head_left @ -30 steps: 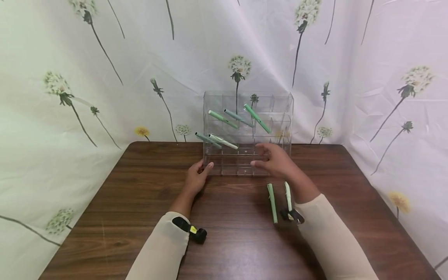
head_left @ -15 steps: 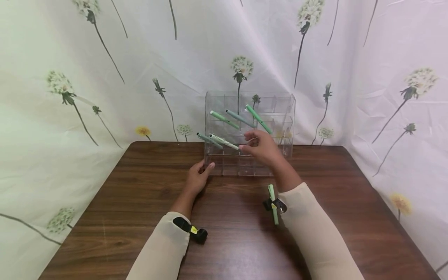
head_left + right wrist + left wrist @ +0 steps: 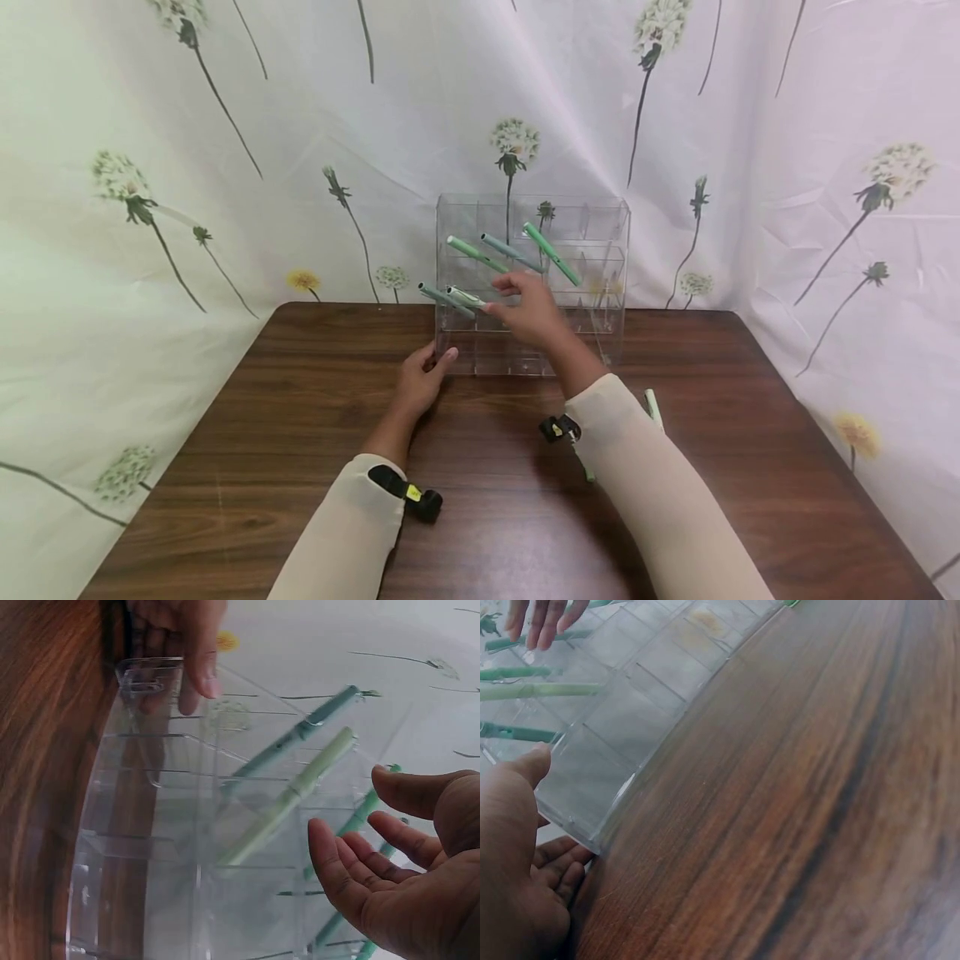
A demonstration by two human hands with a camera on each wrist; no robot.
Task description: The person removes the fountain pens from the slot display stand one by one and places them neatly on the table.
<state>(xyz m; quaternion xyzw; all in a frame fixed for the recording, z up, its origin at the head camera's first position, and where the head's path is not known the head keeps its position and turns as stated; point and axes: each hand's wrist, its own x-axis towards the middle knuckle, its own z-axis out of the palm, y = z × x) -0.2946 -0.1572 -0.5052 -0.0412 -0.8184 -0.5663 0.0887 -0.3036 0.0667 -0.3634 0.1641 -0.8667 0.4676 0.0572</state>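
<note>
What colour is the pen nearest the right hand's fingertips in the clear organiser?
The pale cream-green pen shows best in the right wrist view, beside the right hand.

Five pens [image 3: 480, 254] stand in the organizer [image 3: 592, 250] at the table's [image 3: 262, 433] rear (another pen [image 3: 653, 408] lies before it, rightward).
</note>
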